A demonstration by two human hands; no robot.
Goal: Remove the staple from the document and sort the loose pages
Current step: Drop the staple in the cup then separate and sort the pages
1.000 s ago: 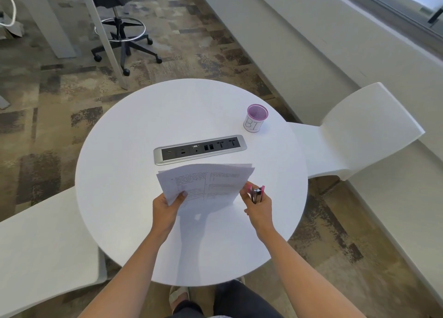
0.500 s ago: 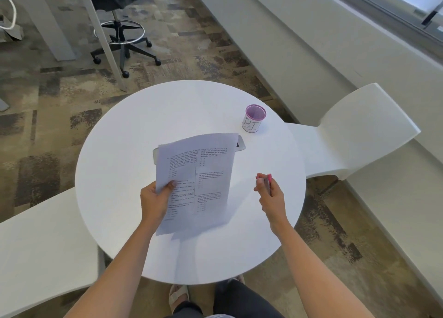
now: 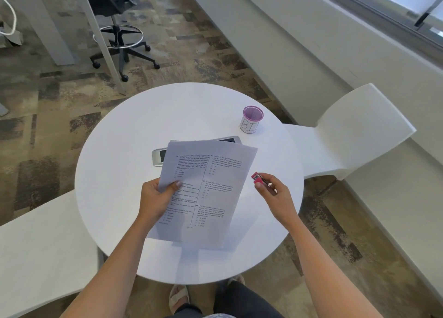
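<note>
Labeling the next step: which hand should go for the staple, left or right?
Right, likely. The right hand pinches the pink staple remover just beside the document, while the left hand grips the pages' left edge, steadying them. The staple itself is not visible.

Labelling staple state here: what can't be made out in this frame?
Head view only.
Staple: too small; whether white printed pages are joined is unclear.
Middle of silver socket panel: hidden by pages.
Rear of small pink tool: inside right hand.
Fingers of left hand: behind pages.
</note>
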